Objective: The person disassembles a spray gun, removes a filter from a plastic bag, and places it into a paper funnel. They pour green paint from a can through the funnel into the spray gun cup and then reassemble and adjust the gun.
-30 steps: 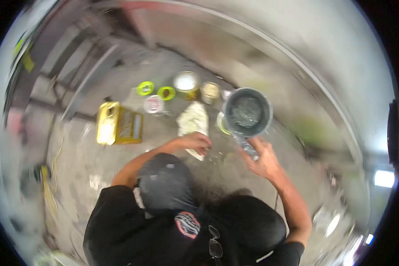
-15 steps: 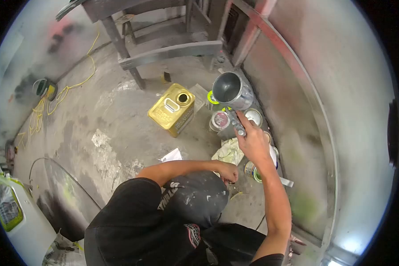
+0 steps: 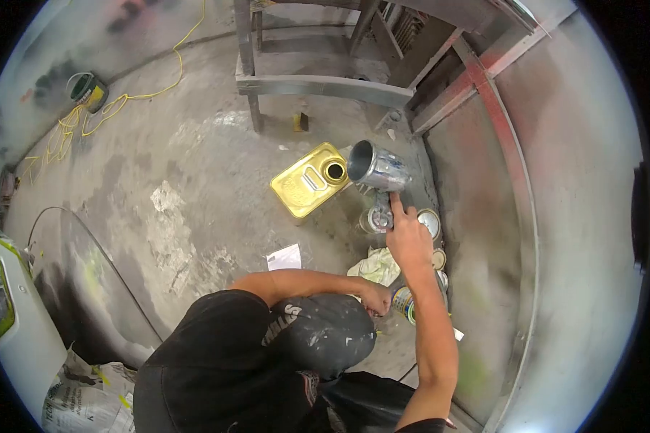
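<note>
My right hand (image 3: 409,242) is closed around a spray gun (image 3: 384,206), index finger stretched along its body. The gun's open metal cup (image 3: 377,164) tips to the left, its rim overlapping the edge of a gold rectangular tin (image 3: 307,189) near the tin's round dark opening. My left hand (image 3: 375,297) is curled beside a labelled can (image 3: 404,303), close to the cap on my head; what its fingers hold, if anything, I cannot tell. Between the hands lies a pale crumpled cloth (image 3: 375,267). A jar (image 3: 373,220) stands under the gun, partly hidden.
More cans (image 3: 430,224) line the right wall. A white paper (image 3: 284,257) lies on the stained floor. Ahead stands a grey workbench frame (image 3: 325,87). A bucket (image 3: 88,92) and yellow cord (image 3: 65,130) are far left; a white masked panel (image 3: 22,325) stands near left.
The cup has gone from nearly upright to tilted left, with its mouth now at the gold tin. My right hand has turned with the gun. My head view has shifted.
</note>
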`<state>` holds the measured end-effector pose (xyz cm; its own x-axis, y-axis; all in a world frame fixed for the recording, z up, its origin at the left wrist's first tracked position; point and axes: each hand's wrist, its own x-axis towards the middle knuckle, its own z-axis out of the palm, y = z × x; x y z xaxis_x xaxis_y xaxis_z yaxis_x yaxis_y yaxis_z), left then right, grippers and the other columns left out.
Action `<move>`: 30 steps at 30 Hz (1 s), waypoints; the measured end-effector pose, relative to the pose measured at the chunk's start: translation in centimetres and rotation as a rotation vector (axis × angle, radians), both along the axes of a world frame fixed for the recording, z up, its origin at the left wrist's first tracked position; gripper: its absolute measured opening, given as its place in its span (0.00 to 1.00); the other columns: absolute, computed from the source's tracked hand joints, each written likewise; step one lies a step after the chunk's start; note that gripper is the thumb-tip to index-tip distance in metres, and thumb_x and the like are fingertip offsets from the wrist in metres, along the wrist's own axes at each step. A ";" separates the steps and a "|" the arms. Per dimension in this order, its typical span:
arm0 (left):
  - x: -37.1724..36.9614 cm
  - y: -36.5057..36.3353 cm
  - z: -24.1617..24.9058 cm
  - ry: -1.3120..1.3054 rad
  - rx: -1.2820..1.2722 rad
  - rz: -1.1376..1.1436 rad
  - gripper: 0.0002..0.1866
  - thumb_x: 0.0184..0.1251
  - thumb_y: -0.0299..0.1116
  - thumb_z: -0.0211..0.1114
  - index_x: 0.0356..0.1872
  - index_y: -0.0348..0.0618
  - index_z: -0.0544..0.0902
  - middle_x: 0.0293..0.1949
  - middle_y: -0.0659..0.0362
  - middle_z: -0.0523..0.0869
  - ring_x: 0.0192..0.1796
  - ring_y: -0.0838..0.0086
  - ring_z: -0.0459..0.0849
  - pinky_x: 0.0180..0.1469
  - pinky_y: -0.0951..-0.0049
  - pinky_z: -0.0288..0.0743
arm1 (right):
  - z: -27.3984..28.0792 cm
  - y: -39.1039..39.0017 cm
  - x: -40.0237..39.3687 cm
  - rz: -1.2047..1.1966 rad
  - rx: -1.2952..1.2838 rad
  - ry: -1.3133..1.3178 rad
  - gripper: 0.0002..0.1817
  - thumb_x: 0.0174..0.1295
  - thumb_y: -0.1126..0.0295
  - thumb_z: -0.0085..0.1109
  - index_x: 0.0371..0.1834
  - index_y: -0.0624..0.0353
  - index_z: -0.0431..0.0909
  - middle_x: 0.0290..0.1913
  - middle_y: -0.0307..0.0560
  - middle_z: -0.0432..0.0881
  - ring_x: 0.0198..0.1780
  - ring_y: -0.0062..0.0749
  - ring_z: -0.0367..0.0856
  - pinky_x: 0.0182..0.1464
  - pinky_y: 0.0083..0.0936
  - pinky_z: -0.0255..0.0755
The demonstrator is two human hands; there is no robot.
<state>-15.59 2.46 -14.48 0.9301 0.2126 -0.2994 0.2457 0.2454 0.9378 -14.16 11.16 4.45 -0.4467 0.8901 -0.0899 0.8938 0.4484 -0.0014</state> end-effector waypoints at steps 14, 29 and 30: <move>-0.7 -0.2 1.4 -0.014 -0.054 0.075 0.09 0.62 0.33 0.63 0.24 0.41 0.83 0.22 0.62 0.83 0.23 0.78 0.84 0.26 0.73 0.78 | -0.6 0.2 -0.6 0.019 0.117 -0.165 0.32 0.64 0.72 0.57 0.75 0.57 0.68 0.44 0.62 0.83 0.31 0.51 0.90 0.32 0.39 0.86; -0.3 -0.2 0.8 -0.044 -0.069 0.107 0.11 0.63 0.35 0.64 0.26 0.39 0.82 0.26 0.61 0.85 0.27 0.76 0.87 0.29 0.73 0.83 | -0.6 0.0 -2.3 -0.080 0.394 -0.405 0.38 0.60 0.66 0.64 0.77 0.52 0.66 0.51 0.64 0.77 0.22 0.33 0.86 0.22 0.27 0.82; 0.0 -0.2 0.1 -0.050 -0.070 0.106 0.10 0.63 0.35 0.64 0.26 0.40 0.82 0.26 0.60 0.85 0.27 0.76 0.87 0.30 0.73 0.83 | -0.6 -0.2 -2.5 -0.092 0.404 -0.416 0.39 0.60 0.66 0.64 0.77 0.52 0.65 0.52 0.64 0.76 0.21 0.33 0.85 0.21 0.26 0.81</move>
<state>-15.57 2.26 -14.36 0.9177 0.2905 -0.2711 0.1687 0.3328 0.9278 -16.68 10.98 3.90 -0.3654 0.9239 0.1138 0.8181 0.2605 0.5128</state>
